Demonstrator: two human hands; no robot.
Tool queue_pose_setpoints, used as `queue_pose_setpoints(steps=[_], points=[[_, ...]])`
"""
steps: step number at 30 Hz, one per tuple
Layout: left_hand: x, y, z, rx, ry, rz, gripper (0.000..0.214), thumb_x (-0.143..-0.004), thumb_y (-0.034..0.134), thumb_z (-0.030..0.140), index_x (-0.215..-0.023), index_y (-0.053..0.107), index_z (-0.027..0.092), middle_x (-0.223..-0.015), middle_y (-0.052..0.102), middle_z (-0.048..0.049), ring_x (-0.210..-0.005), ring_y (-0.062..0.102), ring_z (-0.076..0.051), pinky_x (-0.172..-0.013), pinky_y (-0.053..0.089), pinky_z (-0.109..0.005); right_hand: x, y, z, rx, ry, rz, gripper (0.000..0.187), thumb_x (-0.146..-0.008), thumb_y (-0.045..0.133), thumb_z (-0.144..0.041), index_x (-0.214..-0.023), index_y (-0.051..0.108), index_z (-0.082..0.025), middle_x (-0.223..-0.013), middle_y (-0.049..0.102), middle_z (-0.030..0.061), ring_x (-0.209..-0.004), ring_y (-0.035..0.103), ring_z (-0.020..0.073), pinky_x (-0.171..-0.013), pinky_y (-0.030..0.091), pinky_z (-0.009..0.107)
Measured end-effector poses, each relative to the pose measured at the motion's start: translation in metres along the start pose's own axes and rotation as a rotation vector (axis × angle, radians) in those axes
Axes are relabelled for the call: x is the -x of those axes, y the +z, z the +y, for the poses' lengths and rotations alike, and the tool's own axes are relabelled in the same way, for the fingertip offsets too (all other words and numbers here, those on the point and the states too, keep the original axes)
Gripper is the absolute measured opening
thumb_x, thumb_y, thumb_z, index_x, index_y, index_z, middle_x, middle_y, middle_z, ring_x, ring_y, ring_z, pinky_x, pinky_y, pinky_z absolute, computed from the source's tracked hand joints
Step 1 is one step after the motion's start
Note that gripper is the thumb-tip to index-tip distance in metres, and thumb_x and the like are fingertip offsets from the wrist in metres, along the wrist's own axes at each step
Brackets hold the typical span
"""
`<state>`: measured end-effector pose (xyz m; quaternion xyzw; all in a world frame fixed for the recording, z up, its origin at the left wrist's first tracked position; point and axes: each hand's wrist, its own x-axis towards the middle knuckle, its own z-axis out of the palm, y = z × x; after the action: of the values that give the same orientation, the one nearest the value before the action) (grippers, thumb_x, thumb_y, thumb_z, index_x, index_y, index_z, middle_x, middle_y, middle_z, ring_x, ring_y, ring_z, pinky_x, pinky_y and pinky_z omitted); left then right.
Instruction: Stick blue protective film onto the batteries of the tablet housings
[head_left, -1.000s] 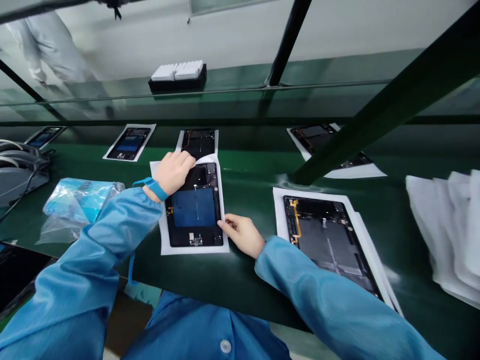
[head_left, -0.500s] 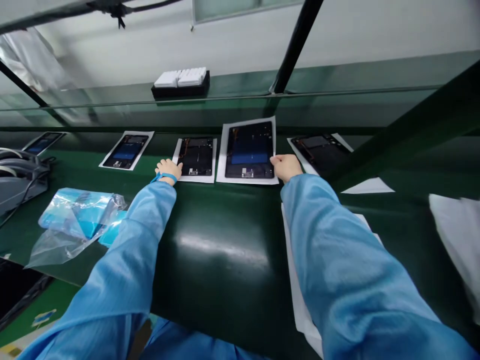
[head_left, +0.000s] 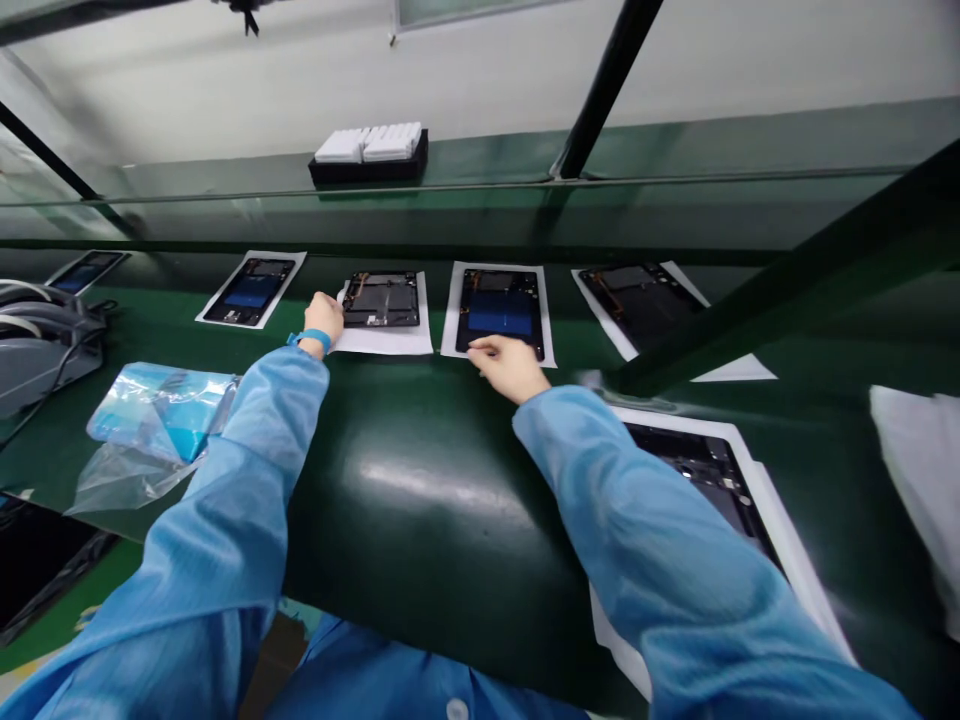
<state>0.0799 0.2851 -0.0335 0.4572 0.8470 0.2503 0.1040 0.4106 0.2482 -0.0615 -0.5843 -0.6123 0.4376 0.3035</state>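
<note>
At left, a plastic-wrapped blue pack lies on the tabletop. Rightward and farther, the left hand grasps the left edge of a grey open tablet over a white sheet. Next, a blue-panelled open tablet lies far; the right hand, fingers curled, overlaps its near edge, whether gripping cannot be told.

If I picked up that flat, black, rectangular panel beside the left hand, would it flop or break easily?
The flat, black, rectangular panel would probably stay stiff: its edges look straight beside the left hand. It may be fragile, since its detailed face looks uncovered. Being thin and flat, it seems unlikely to roll.
</note>
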Motion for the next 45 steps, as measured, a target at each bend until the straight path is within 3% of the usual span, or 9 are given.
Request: queue_pose_setpoints(steps=[6, 13, 19, 25, 29, 31, 37, 41, 45], points=[[0.091, -0.041, -0.05, 0.218, 0.065, -0.044, 0.014, -0.1, 0.052, 0.027, -0.103, 0.058, 0.015, -0.075, 0.06, 0.0006, -0.064, 0.057, -0.011, -0.059, 0.049, -0.024, 0.068, 0.06, -0.013, -0.427, 0.068, -0.262, 0.065, -0.099, 0.031, -0.068, -0.101, 0.067, -0.014, -0.093, 0.075, 0.0155, -0.066, 0.068, 0.016, -0.059, 0.057, 0.029], [0.246, -0.064, -0.111, 0.189, 0.236, -0.215, 0.021, -0.095, 0.053, 0.042, -0.103, 0.055, 0.023, -0.073, 0.063, 0.0008, -0.06, 0.057, -0.014, -0.058, 0.046, -0.026, 0.152, 0.066, 0.01, -0.574, 0.181, -0.352, 0.057, -0.075, 0.072, -0.072, -0.085, 0.069, -0.016, -0.082, 0.075, 0.0088, -0.076, 0.071, 0.0229, -0.069, 0.059, 0.036], [0.214, -0.088, -0.137, -0.061, 0.207, -0.066, 0.03, -0.08, 0.073, 0.042, -0.088, 0.054, 0.02, -0.094, 0.061, -0.01, -0.102, 0.06, -0.029, -0.094, 0.046, -0.041, 0.187, 0.041, 0.032, -0.446, 0.245, -0.352, 0.05, -0.071, 0.078, -0.066, -0.082, 0.07, -0.018, -0.079, 0.075, 0.0071, -0.069, 0.069, 0.0242, -0.067, 0.058, 0.038], [0.168, -0.105, -0.157, -0.1, 0.16, -0.294, 0.031, -0.075, 0.076, 0.044, -0.072, 0.056, 0.02, -0.067, 0.058, -0.0006, -0.065, 0.057, -0.018, -0.069, 0.046, -0.031, 0.188, 0.012, 0.044, 0.056, 0.093, -0.345, 0.05, -0.083, 0.06, -0.068, -0.081, 0.069, -0.019, -0.067, 0.069, 0.0048, -0.062, 0.065, 0.023, -0.062, 0.052, 0.036], [0.162, -0.119, -0.161, -0.055, 0.182, -0.42, 0.025, -0.083, 0.062, 0.042, -0.073, 0.062, 0.02, -0.066, 0.061, -0.0008, -0.064, 0.059, -0.016, -0.064, 0.046, -0.027, 0.193, -0.001, 0.041, 0.456, -0.113, -0.016, 0.044, -0.083, 0.064, -0.053, -0.108, 0.068, -0.018, -0.077, 0.067, 0.0044, -0.071, 0.064, 0.024, -0.07, 0.05, 0.038], [0.166, -0.126, -0.158, -0.056, 0.194, -0.402, 0.024, -0.084, 0.058, 0.038, -0.069, 0.06, 0.019, -0.061, 0.058, -0.0007, -0.061, 0.057, -0.016, -0.062, 0.044, -0.027, 0.2, 0.007, 0.029, 0.429, -0.216, 0.021, 0.041, -0.084, 0.064, -0.048, -0.112, 0.067, -0.018, -0.082, 0.067, 0.005, -0.073, 0.063, 0.0227, -0.073, 0.05, 0.038], [0.222, -0.14, -0.118, -0.076, 0.328, -0.094, 0.023, -0.089, 0.053, 0.039, -0.075, 0.051, 0.021, -0.066, 0.053, 0.0003, -0.063, 0.049, -0.015, -0.065, 0.036, -0.03, 0.219, 0.087, -0.04, -0.017, -0.387, -0.327, 0.035, -0.087, 0.068, -0.046, -0.112, 0.067, -0.022, -0.095, 0.07, 0.0042, -0.072, 0.062, 0.0151, -0.075, 0.054, 0.033], [0.264, -0.14, -0.09, 0.096, 0.52, -0.25, 0.024, -0.091, 0.052, 0.037, -0.073, 0.051, 0.021, -0.063, 0.052, 0.0022, -0.059, 0.047, -0.013, -0.059, 0.037, -0.028, 0.219, 0.13, -0.068, -0.209, -0.323, -0.391, 0.047, -0.079, 0.076, -0.054, -0.11, 0.065, -0.021, -0.1, 0.071, 0.0048, -0.068, 0.064, 0.0133, -0.072, 0.056, 0.032], [0.278, -0.138, -0.085, 0.206, 0.532, -0.403, 0.027, -0.093, 0.052, 0.04, -0.074, 0.051, 0.021, -0.063, 0.05, 0.0029, -0.057, 0.044, -0.012, -0.055, 0.036, -0.026, 0.219, 0.139, -0.064, -0.408, -0.214, -0.428, 0.045, -0.077, 0.075, -0.059, -0.097, 0.067, -0.02, -0.088, 0.071, 0.0036, -0.067, 0.068, 0.0154, -0.067, 0.057, 0.031]])
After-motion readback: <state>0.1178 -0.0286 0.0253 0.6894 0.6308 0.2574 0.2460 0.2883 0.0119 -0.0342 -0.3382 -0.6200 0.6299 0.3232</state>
